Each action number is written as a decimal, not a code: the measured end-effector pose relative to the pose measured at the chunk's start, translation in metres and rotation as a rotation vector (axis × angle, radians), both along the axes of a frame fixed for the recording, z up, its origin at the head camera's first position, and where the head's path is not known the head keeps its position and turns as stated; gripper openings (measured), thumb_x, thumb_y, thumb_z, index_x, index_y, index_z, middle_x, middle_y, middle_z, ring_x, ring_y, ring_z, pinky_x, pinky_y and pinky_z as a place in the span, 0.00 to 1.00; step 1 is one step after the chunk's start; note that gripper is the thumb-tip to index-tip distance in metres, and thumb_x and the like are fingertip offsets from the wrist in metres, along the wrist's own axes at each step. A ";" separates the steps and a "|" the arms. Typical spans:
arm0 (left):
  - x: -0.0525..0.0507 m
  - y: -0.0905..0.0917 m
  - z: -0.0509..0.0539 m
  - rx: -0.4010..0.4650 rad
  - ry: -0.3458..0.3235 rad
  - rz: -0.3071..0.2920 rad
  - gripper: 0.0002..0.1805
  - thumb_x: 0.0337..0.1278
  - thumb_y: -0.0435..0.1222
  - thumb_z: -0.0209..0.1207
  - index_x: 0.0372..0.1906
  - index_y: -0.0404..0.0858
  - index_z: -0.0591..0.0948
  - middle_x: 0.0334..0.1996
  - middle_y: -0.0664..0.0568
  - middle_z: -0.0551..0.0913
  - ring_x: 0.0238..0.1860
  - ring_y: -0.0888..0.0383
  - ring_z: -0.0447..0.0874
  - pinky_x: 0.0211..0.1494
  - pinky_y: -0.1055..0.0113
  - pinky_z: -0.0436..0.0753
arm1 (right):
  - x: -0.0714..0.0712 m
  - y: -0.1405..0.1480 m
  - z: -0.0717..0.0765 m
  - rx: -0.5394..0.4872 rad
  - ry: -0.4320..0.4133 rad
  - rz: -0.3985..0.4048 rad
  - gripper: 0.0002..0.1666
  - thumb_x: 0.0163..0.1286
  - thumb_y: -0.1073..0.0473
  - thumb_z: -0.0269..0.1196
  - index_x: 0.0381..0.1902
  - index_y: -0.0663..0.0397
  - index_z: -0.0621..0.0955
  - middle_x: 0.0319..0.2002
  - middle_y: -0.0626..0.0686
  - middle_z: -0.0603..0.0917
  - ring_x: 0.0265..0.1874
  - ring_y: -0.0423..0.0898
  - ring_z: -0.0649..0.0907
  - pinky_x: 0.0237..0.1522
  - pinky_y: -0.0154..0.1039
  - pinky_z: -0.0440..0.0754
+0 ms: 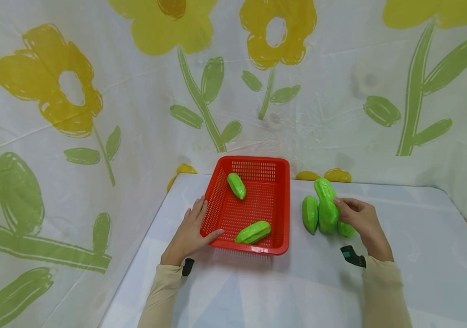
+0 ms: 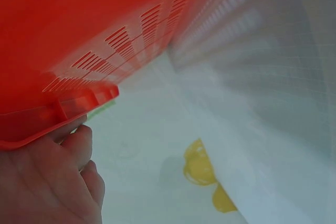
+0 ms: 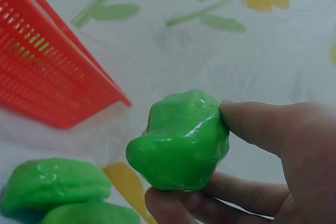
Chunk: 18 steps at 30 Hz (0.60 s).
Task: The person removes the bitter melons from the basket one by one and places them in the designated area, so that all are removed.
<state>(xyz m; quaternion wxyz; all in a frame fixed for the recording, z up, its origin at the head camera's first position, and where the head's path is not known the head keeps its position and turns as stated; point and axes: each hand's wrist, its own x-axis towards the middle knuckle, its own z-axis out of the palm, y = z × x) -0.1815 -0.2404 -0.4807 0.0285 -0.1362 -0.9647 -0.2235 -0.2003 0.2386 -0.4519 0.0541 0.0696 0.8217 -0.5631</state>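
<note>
A pale blue table (image 1: 426,237) with faint triangular patterning fills the lower part of the head view, its far right corner rounded. Behind and at the sides hang creased white cloth walls (image 1: 336,73), printed with big yellow flowers (image 1: 279,33), green stems and leaves; more yellow print shows just past the table's far edge.

On the table stands a red basket (image 1: 285,207) with slotted walls. Inside, one green vegetable (image 1: 236,186) lies towards 11 o'clock and another green piece (image 1: 253,232) towards 6.

At the basket's 8 o'clock, the left hand (image 1: 190,231) rests with fingers spread along the rim and thumb over the near corner. Off to 3 o'clock, the right hand (image 1: 360,221) pinches a bumpy green gourd (image 1: 326,207) between thumb and fingers. Beside it in the head view are two more, a ridged pod (image 1: 310,214) at its 8 o'clock and a partly hidden lump (image 1: 346,229) at its 4.
</note>
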 end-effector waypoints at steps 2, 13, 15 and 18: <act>0.000 0.000 0.000 -0.008 0.001 0.002 0.62 0.59 0.69 0.58 0.84 0.37 0.47 0.86 0.48 0.44 0.87 0.47 0.40 0.87 0.43 0.49 | 0.003 0.005 -0.002 -0.005 0.009 -0.017 0.48 0.75 0.32 0.57 0.73 0.67 0.70 0.48 0.35 0.79 0.37 0.26 0.84 0.46 0.29 0.88; 0.001 0.000 0.002 -0.026 0.007 -0.009 0.61 0.60 0.68 0.58 0.84 0.35 0.47 0.86 0.46 0.44 0.87 0.47 0.40 0.87 0.44 0.49 | 0.012 0.027 -0.008 0.039 -0.014 -0.115 0.50 0.75 0.30 0.55 0.74 0.67 0.70 0.53 0.44 0.82 0.35 0.23 0.82 0.41 0.26 0.87; 0.001 0.000 0.003 -0.028 0.005 -0.013 0.61 0.60 0.68 0.58 0.84 0.35 0.47 0.86 0.46 0.44 0.87 0.46 0.40 0.87 0.44 0.49 | 0.013 0.030 -0.008 0.057 -0.031 -0.133 0.51 0.75 0.29 0.53 0.74 0.67 0.69 0.60 0.56 0.81 0.33 0.22 0.81 0.40 0.25 0.87; 0.001 0.000 0.003 -0.043 0.005 -0.010 0.61 0.60 0.68 0.57 0.83 0.35 0.47 0.86 0.46 0.43 0.87 0.46 0.39 0.87 0.44 0.49 | 0.014 0.033 -0.009 0.061 -0.053 -0.151 0.52 0.75 0.28 0.52 0.75 0.68 0.68 0.70 0.68 0.73 0.33 0.22 0.79 0.40 0.25 0.87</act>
